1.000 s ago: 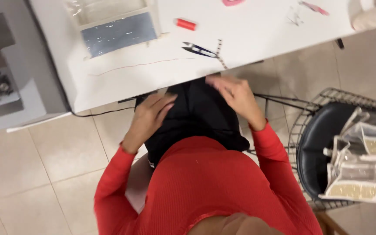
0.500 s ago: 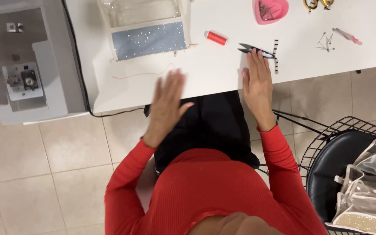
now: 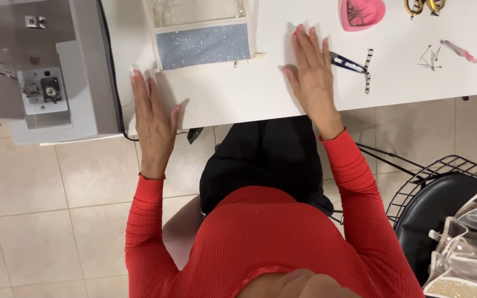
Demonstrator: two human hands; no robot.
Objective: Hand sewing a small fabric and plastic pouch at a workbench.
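My left hand (image 3: 153, 118) lies flat on the white table (image 3: 233, 96) near its front left corner, fingers spread, holding nothing. My right hand (image 3: 311, 72) rests flat on the table farther right, fingers apart and empty. Between and beyond the hands sits a glittery grey-blue fabric piece (image 3: 202, 45) with a clear pouch behind it. Small thread snips (image 3: 346, 62) and a striped strip (image 3: 369, 69) lie just right of my right hand. Black cloth (image 3: 266, 160) lies on my lap below the table edge.
A sewing machine (image 3: 40, 72) stands at the left end of the table. A pink heart-shaped dish (image 3: 362, 14), gold scissors (image 3: 423, 5) and pins (image 3: 430, 57) lie at the back right. A black wire chair (image 3: 443, 204) with clear beaded pouches (image 3: 470, 254) stands at right.
Both hands left the black cloth on my lap and moved up onto the table. The left hand went out to the left corner; the right slid left of the snips.
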